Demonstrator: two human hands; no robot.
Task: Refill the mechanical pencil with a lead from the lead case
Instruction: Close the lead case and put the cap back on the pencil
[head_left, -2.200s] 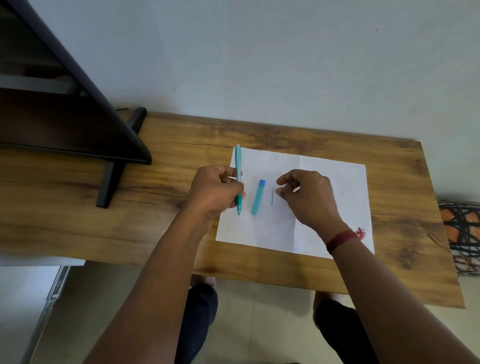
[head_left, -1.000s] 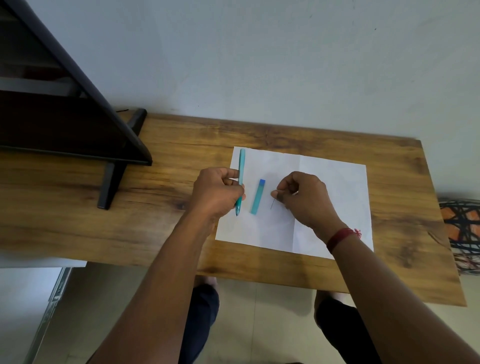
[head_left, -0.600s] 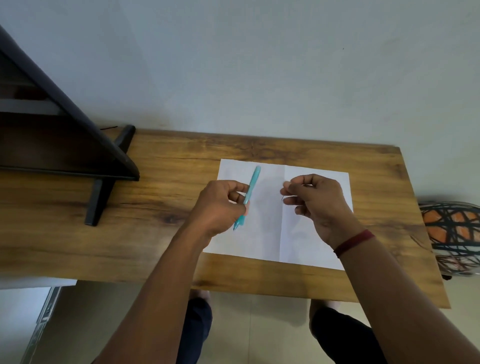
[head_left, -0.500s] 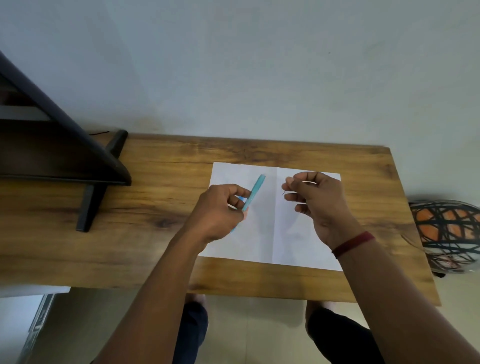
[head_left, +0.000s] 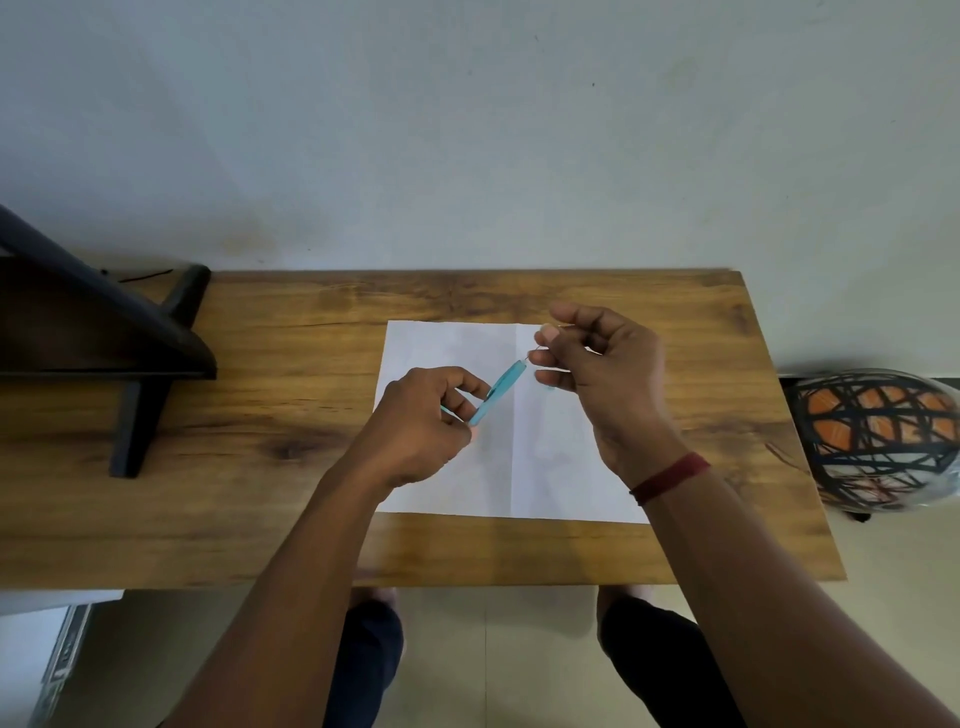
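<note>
Head view: wooden table (head_left: 260, 519) bearing a white paper sheet (head_left: 561, 467). Over the sheet, the left hand (head_left: 415, 431) grips a teal mechanical pencil (head_left: 501, 387), tilted up toward the right; the right hand (head_left: 608, 374) pinches a thin lead (head_left: 534, 347) at the pencil's upper end.

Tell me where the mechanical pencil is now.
Head view, centre: the left hand grips the mechanical pencil over the white paper, its far end near the lead that the right hand pinches.
</note>
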